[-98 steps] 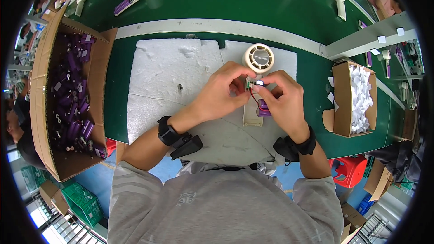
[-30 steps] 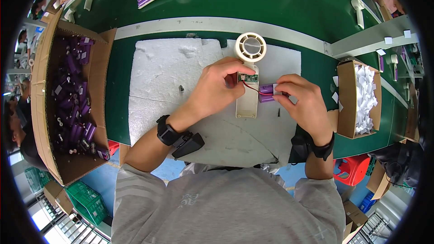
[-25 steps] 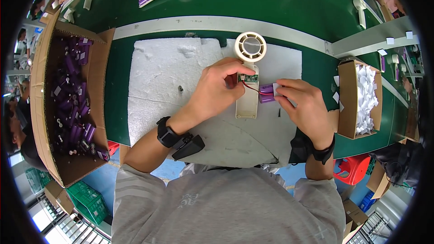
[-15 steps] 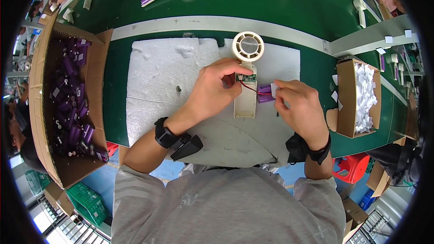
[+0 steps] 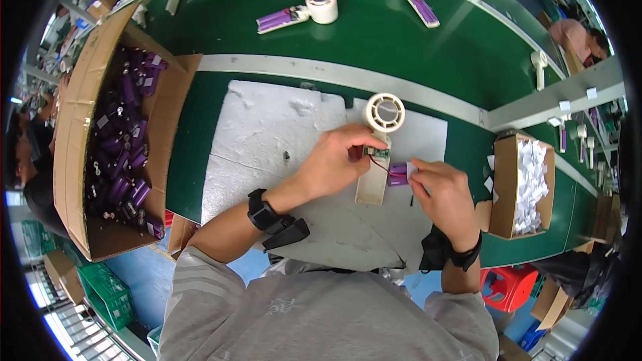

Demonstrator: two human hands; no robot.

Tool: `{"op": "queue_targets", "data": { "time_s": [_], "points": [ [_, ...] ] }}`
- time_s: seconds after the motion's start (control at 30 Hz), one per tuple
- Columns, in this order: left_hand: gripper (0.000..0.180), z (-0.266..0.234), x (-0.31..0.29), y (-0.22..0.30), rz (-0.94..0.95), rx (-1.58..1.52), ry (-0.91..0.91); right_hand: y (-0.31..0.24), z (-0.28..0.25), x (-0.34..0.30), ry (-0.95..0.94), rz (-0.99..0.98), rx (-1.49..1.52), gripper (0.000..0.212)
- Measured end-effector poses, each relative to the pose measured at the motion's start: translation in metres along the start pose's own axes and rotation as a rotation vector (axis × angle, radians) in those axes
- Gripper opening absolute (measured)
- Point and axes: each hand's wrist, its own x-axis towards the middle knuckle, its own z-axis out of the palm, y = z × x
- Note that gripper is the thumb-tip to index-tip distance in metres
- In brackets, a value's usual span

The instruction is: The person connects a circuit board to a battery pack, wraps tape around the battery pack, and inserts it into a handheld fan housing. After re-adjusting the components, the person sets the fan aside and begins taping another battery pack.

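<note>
A cream handheld fan (image 5: 384,113) lies on a white foam board (image 5: 257,134), its round head away from me and its handle shell (image 5: 370,190) uncovered. My left hand (image 5: 331,160) is closed on the upper handle, thumb and forefinger at the green circuit board (image 5: 382,152). Red and dark wires (image 5: 379,162) run from the board to a purple battery pack (image 5: 396,175) just right of the handle. My right hand (image 5: 445,194) pinches a small white paper piece (image 5: 410,172) against the pack's right end. The fingers partly cover that end.
At left stands a cardboard box (image 5: 75,147) of purple battery packs (image 5: 124,134). A smaller box (image 5: 503,190) at right holds white paper pieces (image 5: 531,187). Beyond a metal rail (image 5: 281,69), open fans with purple packs (image 5: 322,8) lie on the green surface. A red stool (image 5: 511,287) stands below right.
The view has tilted so the work appears lower and more of the far green surface shows. Both hands keep nearly the same hold at the fan and the battery pack.
</note>
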Motion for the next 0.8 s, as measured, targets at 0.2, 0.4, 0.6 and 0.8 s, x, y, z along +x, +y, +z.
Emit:
{"op": "queue_targets", "data": {
  "time_s": [0.2,0.4,0.6,0.8],
  "points": [
    [0.036,-0.002,0.000,-0.003,0.053,0.022,-0.002,-0.014,0.011,0.000,0.033,0.016,-0.151,0.008],
    [0.035,-0.004,0.003,-0.004,0.084,0.056,-0.021,-0.011,0.016,0.001,0.073,0.041,-0.184,0.007],
    [0.036,-0.007,0.005,-0.001,0.065,0.093,-0.051,0.001,0.008,0.002,0.073,0.105,-0.045,0.008],
    [0.036,-0.006,0.002,-0.014,0.151,0.110,-0.018,0.010,-0.025,-0.007,0.228,0.211,-0.093,0.008]
  ]
}}
